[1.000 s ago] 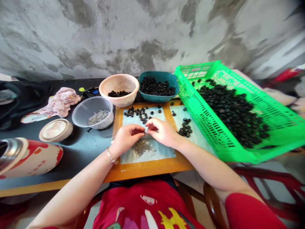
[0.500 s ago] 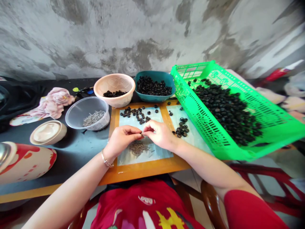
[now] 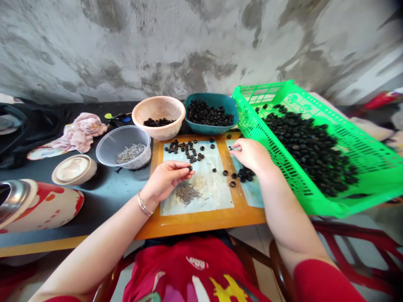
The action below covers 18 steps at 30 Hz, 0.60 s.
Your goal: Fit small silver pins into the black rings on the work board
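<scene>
My left hand (image 3: 165, 180) is closed in a pinch over the board, with a small round black piece (image 3: 190, 168) between thumb and fingertips. Farther right, my right hand (image 3: 252, 154) is also pinched, at a small dark piece (image 3: 231, 148) whose shape I cannot make out. Below my left fingertips lies a pile of thin metal pins (image 3: 188, 192) on a pale sheet (image 3: 217, 197). Loose black ring-like pieces (image 3: 192, 153) are scattered behind it. More black pieces (image 3: 245, 174) are heaped beneath my right wrist.
A green crate (image 3: 283, 180) of black pieces fills the right side. Behind the board stand a peach bowl (image 3: 159, 133) and a teal basin (image 3: 210, 128), both holding black pieces. Leftward are a clear tub (image 3: 105, 147) of pins, a small bowl (image 3: 74, 178) and a thermos (image 3: 47, 205).
My hands, together over the pins before, have parted. The right has moved right and away from me; the left stays near the pins with the black piece. The view has shifted slightly.
</scene>
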Tool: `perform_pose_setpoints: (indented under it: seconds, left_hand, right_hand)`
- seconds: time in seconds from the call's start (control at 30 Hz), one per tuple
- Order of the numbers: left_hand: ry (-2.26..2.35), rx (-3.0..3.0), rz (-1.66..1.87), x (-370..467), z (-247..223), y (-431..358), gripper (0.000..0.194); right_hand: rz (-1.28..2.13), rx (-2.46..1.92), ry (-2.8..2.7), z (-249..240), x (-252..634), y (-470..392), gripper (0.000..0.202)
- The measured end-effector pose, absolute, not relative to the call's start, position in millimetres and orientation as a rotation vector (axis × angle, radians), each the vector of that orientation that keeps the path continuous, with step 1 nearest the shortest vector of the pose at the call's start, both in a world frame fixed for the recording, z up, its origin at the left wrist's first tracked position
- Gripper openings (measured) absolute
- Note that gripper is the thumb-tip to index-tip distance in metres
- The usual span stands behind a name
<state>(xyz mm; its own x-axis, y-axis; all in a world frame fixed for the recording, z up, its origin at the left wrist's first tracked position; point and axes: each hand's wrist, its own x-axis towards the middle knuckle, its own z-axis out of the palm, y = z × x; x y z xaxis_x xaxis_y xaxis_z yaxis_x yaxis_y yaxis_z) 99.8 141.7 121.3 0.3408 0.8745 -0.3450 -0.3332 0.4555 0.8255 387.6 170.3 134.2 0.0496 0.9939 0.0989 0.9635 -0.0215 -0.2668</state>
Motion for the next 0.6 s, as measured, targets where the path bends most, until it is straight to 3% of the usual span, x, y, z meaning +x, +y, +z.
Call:
perform_pose_setpoints:
  seconds: [0.27,0.47,0.6]
  left_hand:
    - [0.942,0.893,0.927,100.3,120.4,137.9,0.025]
    - [1.007,1.007,0.982,99.8,112.0,139.6,0.024]
    - [0.944,0.888,0.956,101.0,109.6,140.2,0.023]
  right_hand:
    - [0.160,-2.050,-2.119,127.8,385.2,172.8,0.011]
    - [0.456,-1.487,-2.256,132.9,349.2,154.8,0.013]
    - [0.256,-1.150,-2.412,121.1,319.0,143.4,0.018]
